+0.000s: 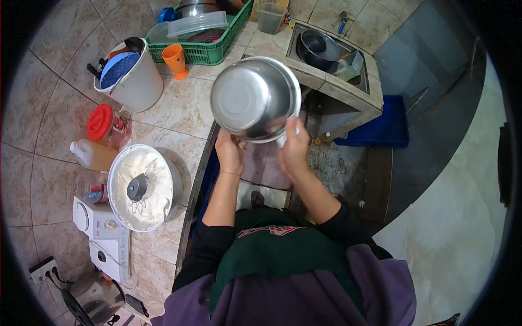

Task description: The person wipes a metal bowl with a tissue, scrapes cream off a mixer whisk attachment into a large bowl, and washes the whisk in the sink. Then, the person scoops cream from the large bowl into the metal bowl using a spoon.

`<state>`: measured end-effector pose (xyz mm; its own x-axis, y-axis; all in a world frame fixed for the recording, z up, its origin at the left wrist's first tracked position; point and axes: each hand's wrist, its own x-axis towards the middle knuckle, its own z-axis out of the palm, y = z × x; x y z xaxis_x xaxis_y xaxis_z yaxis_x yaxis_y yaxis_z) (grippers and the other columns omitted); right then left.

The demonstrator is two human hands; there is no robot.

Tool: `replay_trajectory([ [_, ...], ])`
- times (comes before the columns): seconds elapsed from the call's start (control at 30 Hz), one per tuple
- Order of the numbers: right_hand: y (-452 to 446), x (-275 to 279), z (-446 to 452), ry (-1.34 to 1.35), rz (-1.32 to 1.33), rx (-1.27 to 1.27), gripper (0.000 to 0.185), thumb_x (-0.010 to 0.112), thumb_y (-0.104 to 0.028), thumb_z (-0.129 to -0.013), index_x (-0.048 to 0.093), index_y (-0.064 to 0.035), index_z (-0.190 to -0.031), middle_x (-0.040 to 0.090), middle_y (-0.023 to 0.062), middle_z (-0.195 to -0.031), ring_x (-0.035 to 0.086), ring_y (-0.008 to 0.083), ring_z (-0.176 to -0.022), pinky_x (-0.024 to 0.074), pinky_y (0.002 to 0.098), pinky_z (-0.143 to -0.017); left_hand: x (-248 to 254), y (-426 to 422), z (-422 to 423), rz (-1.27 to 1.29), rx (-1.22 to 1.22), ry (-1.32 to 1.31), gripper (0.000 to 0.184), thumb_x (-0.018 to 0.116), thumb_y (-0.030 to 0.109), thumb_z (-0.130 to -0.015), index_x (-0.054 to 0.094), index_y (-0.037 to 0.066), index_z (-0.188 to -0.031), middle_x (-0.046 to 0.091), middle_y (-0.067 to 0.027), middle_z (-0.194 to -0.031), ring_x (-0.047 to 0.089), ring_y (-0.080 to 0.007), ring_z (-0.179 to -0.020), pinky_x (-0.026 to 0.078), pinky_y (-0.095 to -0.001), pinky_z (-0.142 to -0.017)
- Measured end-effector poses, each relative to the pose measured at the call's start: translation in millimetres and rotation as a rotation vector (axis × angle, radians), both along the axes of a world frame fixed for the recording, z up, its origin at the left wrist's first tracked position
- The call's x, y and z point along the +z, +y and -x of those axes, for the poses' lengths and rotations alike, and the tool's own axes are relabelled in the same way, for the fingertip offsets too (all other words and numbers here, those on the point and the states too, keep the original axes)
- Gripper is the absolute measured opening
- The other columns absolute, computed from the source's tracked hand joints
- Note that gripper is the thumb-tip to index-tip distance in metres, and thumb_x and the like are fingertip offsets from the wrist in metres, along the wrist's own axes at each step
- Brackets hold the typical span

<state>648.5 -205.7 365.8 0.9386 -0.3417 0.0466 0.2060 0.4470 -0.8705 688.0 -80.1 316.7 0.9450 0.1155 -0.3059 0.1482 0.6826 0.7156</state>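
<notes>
"Counter (187, 95) along the left, sink (292, 49) at the far right. Why that split?"

"Dirty ware seems to belong in the sink, where a pan (321, 51) sits. On the counter's far end is a crate (217, 53) loaded with ware; its slatted sides would let things drain."

"And the mixer (114, 255), near left?"

"Perhaps there to be close to the outlet (43, 270) on the wall. Farther along, a bucket (142, 89) stands utensils on end, probably for easy picking."

"Where's the pot (244, 103)?"

"In the air ahead of the person, between counter and sink, tilted, its base toward the wearer's eye. With the mouth facing away, it likely holds nothing loose."

"The bowl (175, 185)?"

"Left of the person, on the counter just beyond the mixer, with cream (126, 174) and a whisk (137, 187) in it. Flat tile gives it a steady seat."

"Hands?"

"Left hand (230, 155) grips the pot's near left, right hand (294, 149) its near right by the rim. One on each side presumably balances so broad a thing."

"Fingers?"

"Right thumb lies against the outer wall; the other fingers bend at the rim, partly hidden. Left fingertips vanish behind the pot: spread or pressed together, I can't tell."
</notes>
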Motion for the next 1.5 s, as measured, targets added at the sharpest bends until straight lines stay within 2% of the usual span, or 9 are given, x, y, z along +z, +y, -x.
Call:
replay_trajectory([
  [0.03, -12.5, 3.5, 2.4, 0.009, 0.000, 0.004, 0.024, 0.040, -0.024, -0.101, 0.054, -0.0042, -0.100, 0.061, 0.0096, -0.090, 0.059, 0.0188, -0.082, 0.0470, 0.0327, -0.078, -7.2, 6.0, 5.6, -0.183, -0.170, 0.103, 0.036, 0.041, 0.036, -0.098, 0.051, 0.010, -0.121, 0.054, -0.0051, -0.102, 0.051, -0.0169, -0.087, 0.051, -0.0320, -0.069],
  [0.13, -37.5, 9.6, -0.9, -0.453, 1.339, -0.190, 0.012, 0.059, -0.009, -0.080, 0.057, -0.0039, -0.090, 0.057, 0.0139, -0.080, 0.057, 0.0318, -0.077, 0.0463, 0.0380, -0.070, -0.2, 28.8, 22.0, -0.313, -0.226, 0.163, 0.061, 0.046, 0.053, -0.092, 0.025, 0.019, -0.139, 0.045, -0.0116, -0.113, 0.051, -0.0191, -0.090, 0.054, -0.0376, -0.069],
  [0.27, -20.9, -6.1, 20.3, -0.573, 1.716, 0.024, 0.018, 0.057, -0.012, -0.070, 0.056, -0.0050, -0.087, 0.050, 0.0075, -0.077, 0.053, 0.0247, -0.075, 0.0445, 0.0358, -0.070, 47.7, 29.2, 45.5, -0.203, -0.380, 0.066, 0.067, 0.048, 0.056, -0.089, 0.021, 0.022, -0.140, 0.042, -0.0148, -0.116, 0.054, -0.0223, -0.093, 0.058, -0.0417, -0.067],
  [0.4, -3.0, -14.9, 31.0, -0.642, 1.733, 0.104, 0.018, 0.056, -0.014, -0.072, 0.056, -0.0046, -0.087, 0.049, 0.0061, -0.077, 0.053, 0.0228, -0.073, 0.0442, 0.0360, -0.068, 30.4, 29.1, 43.8, -0.288, -0.325, 0.130, 0.068, 0.060, 0.019, -0.084, 0.021, 0.020, -0.140, 0.046, -0.0143, -0.112, 0.056, -0.0228, -0.091, 0.059, -0.0417, -0.064],
  [0.5, -3.1, -36.2, 35.7, -0.637, 1.860, 0.235, 0.023, 0.057, -0.016, -0.073, 0.057, -0.0033, -0.092, 0.052, 0.0062, -0.080, 0.055, 0.0212, -0.078, 0.0455, 0.0353, -0.073, -10.4, 47.1, 30.0, -0.428, -0.341, 0.139, 0.079, 0.045, -0.010, -0.067, 0.026, 0.011, -0.140, 0.053, -0.0141, -0.109, 0.056, -0.0172, -0.073, 0.045, -0.0254, -0.048],
  [0.67, -50.8, -53.2, 20.3, -0.905, 1.958, 0.423, 0.029, 0.056, -0.015, -0.075, 0.060, -0.0015, -0.100, 0.060, 0.0083, -0.096, 0.059, 0.0226, -0.098, 0.0403, 0.0399, -0.103, 1.2, 79.5, 15.2, -0.449, -0.471, 0.169, 0.057, 0.048, -0.010, -0.068, 0.047, -0.001, -0.124, 0.056, -0.0074, -0.091, 0.053, -0.0138, -0.071, 0.044, -0.0246, -0.061],
  [0.9, -95.2, -8.1, -47.7, -1.328, 2.034, 0.668, 0.024, 0.055, -0.015, -0.076, 0.060, -0.0027, -0.097, 0.061, 0.0097, -0.103, 0.057, 0.0242, -0.106, 0.0338, 0.0369, -0.110, 30.8, 96.0, -6.4, -0.607, -0.869, 0.147, 0.059, 0.048, -0.007, -0.069, 0.046, -0.004, -0.128, 0.054, -0.0032, -0.086, 0.048, -0.0090, -0.069, 0.041, -0.0209, -0.061],
  [1.1, -80.7, 42.5, -79.9, -0.913, 1.974, 0.803, 0.027, 0.060, -0.005, -0.072, 0.061, -0.0020, -0.099, 0.060, 0.0116, -0.110, 0.052, 0.0243, -0.118, 0.0334, 0.0450, -0.109, 15.3, 88.8, -2.7, -0.452, -0.632, 0.166, 0.052, 0.050, -0.006, -0.071, 0.048, -0.001, -0.123, 0.055, -0.0040, -0.082, 0.050, -0.0102, -0.068, 0.044, -0.0223, -0.058],
  [1.5, -11.8, 21.8, -72.6, -0.522, 1.507, 0.246, 0.031, 0.060, -0.001, -0.069, 0.058, -0.0027, -0.101, 0.060, 0.0157, -0.103, 0.052, 0.0334, -0.113, 0.0252, 0.0539, -0.108, -35.4, 56.3, 26.2, 0.007, -0.168, 0.149, 0.035, 0.050, -0.007, -0.074, 0.050, 0.000, -0.109, 0.056, -0.0050, -0.079, 0.055, -0.0129, -0.066, 0.048, -0.0255, -0.059],
])
